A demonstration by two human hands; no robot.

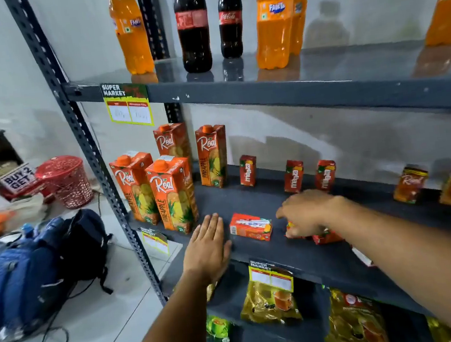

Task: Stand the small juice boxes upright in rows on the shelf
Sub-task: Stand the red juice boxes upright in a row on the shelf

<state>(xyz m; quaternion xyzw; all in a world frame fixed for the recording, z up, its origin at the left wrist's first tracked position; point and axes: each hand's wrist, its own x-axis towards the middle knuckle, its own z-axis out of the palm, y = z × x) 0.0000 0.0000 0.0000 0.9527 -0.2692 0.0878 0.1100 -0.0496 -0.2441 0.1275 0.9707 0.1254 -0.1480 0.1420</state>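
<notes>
On the dark middle shelf [250, 199], three small red juice boxes stand upright at the back: one [248, 170], a second [293, 176] and a third [325, 175]. Another small red box [250, 226] lies flat near the front edge. My left hand [208, 250] rests flat and open on the shelf just left of it. My right hand [306, 213] is curled over a lying red box [291, 230], fingers on it. One more box [328, 237] lies under my right wrist, mostly hidden.
Several tall orange juice cartons [172, 195] stand at the shelf's left. Two small orange boxes [410, 185] stand at the back right. Soda bottles [192, 25] fill the shelf above, snack packets [269, 296] the one below. A backpack [41, 265] and red basket [65, 181] sit on the floor.
</notes>
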